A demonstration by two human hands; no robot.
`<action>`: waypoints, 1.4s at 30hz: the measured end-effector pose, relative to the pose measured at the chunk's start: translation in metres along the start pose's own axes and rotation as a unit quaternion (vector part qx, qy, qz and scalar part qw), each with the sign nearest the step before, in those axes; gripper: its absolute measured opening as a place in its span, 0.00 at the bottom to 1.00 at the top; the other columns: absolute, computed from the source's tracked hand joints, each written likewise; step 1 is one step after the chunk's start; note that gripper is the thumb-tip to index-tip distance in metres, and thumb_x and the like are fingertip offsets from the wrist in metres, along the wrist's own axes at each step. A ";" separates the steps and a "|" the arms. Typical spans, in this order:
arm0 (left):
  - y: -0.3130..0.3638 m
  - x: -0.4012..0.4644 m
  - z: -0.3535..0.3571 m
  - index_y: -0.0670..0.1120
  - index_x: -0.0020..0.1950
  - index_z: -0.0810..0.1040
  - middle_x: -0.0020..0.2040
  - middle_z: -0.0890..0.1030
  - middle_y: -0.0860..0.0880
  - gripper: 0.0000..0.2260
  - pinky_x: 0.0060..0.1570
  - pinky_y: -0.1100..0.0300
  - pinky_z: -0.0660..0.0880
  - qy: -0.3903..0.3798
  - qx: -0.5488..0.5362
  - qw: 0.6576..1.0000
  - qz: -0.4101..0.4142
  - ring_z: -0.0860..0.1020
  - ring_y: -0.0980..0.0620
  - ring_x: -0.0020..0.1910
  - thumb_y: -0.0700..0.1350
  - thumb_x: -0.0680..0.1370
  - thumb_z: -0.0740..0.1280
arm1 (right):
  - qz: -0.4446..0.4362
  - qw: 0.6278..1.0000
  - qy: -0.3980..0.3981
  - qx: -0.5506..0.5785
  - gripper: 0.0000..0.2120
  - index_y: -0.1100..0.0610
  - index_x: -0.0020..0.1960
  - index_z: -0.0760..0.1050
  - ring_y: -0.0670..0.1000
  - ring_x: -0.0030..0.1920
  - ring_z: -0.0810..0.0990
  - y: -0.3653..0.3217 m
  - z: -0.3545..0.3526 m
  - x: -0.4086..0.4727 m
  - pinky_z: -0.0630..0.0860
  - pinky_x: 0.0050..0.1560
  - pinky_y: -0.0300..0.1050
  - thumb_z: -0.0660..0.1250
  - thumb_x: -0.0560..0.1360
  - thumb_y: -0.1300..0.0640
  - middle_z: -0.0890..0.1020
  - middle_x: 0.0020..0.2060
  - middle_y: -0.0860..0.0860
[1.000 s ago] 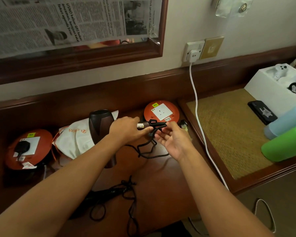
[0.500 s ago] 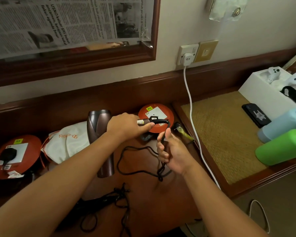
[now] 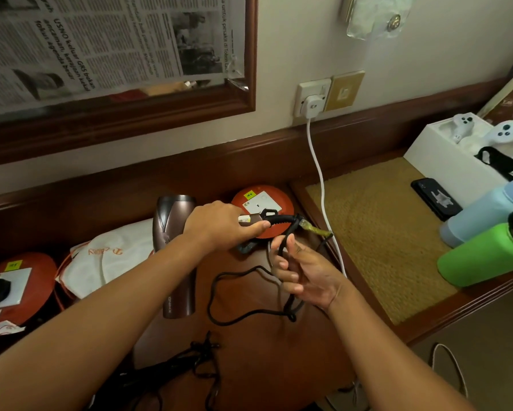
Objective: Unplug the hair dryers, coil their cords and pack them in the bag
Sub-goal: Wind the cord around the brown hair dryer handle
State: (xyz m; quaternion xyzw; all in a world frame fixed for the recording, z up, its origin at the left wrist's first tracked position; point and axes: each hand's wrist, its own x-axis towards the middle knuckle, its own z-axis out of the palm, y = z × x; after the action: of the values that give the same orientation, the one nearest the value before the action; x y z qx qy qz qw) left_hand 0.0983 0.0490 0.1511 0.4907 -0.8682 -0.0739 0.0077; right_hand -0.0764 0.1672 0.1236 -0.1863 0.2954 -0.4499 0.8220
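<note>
Brown hair dryer [image 3: 172, 232] sits on the desk [image 3: 249, 351], my left hand [image 3: 219, 226] gripping its handle to steady it. Right hand [image 3: 305, 274] holds 1 loop of its cord [image 3: 228, 310], gathering slack into a coil.

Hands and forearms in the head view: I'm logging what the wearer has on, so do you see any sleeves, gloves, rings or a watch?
None show. The left hand and right hand are bare, without gloves, and no rings are visible on the fingers. Both forearms are uncovered right down to the bottom frame edge, so no sleeve cuff appears. Neither wrist carries a watch, band or bracelet, and no markings are visible.
</note>
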 end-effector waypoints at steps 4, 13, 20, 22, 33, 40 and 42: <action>0.009 0.004 -0.004 0.48 0.34 0.76 0.32 0.77 0.52 0.35 0.31 0.58 0.69 0.000 -0.008 1.000 0.025 0.76 0.52 0.32 0.77 0.69 0.47 | 0.033 0.998 -0.023 -0.040 0.25 0.55 0.39 0.76 0.42 0.23 0.61 0.012 -0.007 0.009 0.63 0.23 0.35 0.72 0.62 0.33 0.63 0.27 0.47; 0.012 0.004 -0.016 0.49 0.46 0.81 0.35 0.74 0.55 0.29 0.34 0.57 0.66 -0.062 0.009 0.994 0.086 0.72 0.52 0.36 0.72 0.73 0.54 | 0.098 0.986 -0.054 -0.124 0.13 0.55 0.42 0.80 0.41 0.24 0.62 -0.028 -0.031 0.021 0.60 0.24 0.32 0.79 0.63 0.50 0.71 0.30 0.46; 0.004 0.007 -0.021 0.50 0.39 0.80 0.30 0.76 0.53 0.33 0.29 0.59 0.66 -0.054 0.080 0.988 0.122 0.74 0.54 0.30 0.76 0.70 0.51 | 0.156 0.924 0.051 -0.344 0.15 0.58 0.38 0.78 0.41 0.20 0.60 -0.078 -0.018 0.027 0.55 0.21 0.32 0.58 0.76 0.71 0.74 0.29 0.52; 0.002 0.005 -0.021 0.49 0.38 0.80 0.29 0.75 0.52 0.34 0.28 0.59 0.65 -0.054 0.101 0.985 0.130 0.73 0.54 0.28 0.77 0.69 0.52 | 0.151 0.885 0.065 -0.435 0.11 0.59 0.40 0.77 0.42 0.19 0.60 -0.083 -0.013 0.025 0.55 0.20 0.33 0.61 0.77 0.68 0.73 0.27 0.52; -0.002 0.004 -0.011 0.48 0.37 0.80 0.29 0.76 0.52 0.35 0.29 0.59 0.66 -0.061 0.119 0.985 0.113 0.74 0.54 0.28 0.77 0.69 0.52 | -0.009 0.676 0.119 -0.727 0.03 0.55 0.45 0.84 0.44 0.40 0.80 -0.083 0.004 0.026 0.76 0.41 0.37 0.72 0.72 0.59 0.84 0.39 0.50; 0.004 0.006 -0.007 0.51 0.42 0.82 0.29 0.73 0.53 0.35 0.28 0.59 0.63 -0.040 0.115 0.989 0.083 0.72 0.54 0.30 0.78 0.69 0.50 | -0.040 0.618 0.163 -0.768 0.02 0.55 0.42 0.82 0.46 0.38 0.78 -0.093 0.012 0.022 0.71 0.36 0.36 0.72 0.72 0.58 0.82 0.36 0.49; 0.006 0.007 -0.003 0.51 0.42 0.82 0.31 0.74 0.53 0.35 0.28 0.59 0.64 -0.044 0.106 0.990 0.077 0.74 0.53 0.32 0.78 0.68 0.50 | -0.037 0.616 0.182 -0.765 0.01 0.54 0.41 0.82 0.45 0.38 0.78 -0.096 0.014 0.019 0.71 0.35 0.35 0.73 0.72 0.57 0.81 0.36 0.48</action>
State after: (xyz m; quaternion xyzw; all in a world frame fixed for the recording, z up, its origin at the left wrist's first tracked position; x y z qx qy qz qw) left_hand 0.0900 0.0458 0.1549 0.4171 -0.9056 -0.0026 -0.0768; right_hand -0.1193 0.1010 0.1826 -0.6725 0.6694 -0.1155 0.2937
